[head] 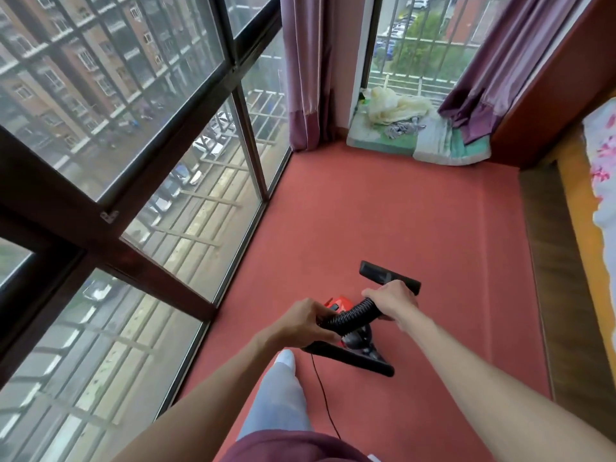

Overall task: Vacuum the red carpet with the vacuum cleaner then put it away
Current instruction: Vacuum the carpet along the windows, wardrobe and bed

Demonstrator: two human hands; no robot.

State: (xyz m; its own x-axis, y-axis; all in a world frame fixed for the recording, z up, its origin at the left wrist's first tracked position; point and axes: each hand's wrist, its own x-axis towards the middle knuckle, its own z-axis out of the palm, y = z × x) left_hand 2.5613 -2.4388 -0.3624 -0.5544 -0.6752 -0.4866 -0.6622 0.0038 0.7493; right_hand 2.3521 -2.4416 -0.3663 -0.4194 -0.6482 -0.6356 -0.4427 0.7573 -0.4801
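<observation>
A red carpet (416,228) covers the floor from the middle of the frame down to the lower edge, narrow and flat, with a faint seam running across its far part. Along the whole left side stand tall windows (133,128) in dark frames, with bars outside and a street of parked cars far below. At the upper centre hangs a purple curtain (306,71), and a second one drapes down at the upper right. Between them, on a pale mat (443,145) at the carpet's far end, lies a crumpled cream cloth (396,105). A strip of wooden floor (546,261) borders the carpet on the right, and past it, at the right edge, is a bed (603,161) with a flowered sheet. The vacuum cleaner (336,303), small and red-bodied, sits on the carpet just below the centre of the frame, its black brush head (383,273) above it and its thin cord (321,388) trailing towards the lower edge. Both bare arms reach in from the bottom corners. The left hand (305,320) is curled round the lower end of the hose (350,315) by the red body; the right hand (393,298) grasps the hose's upper end, knuckles up, just below the brush head. A leg (280,395) in pale trousers and a white sock steps forward between the arms.
</observation>
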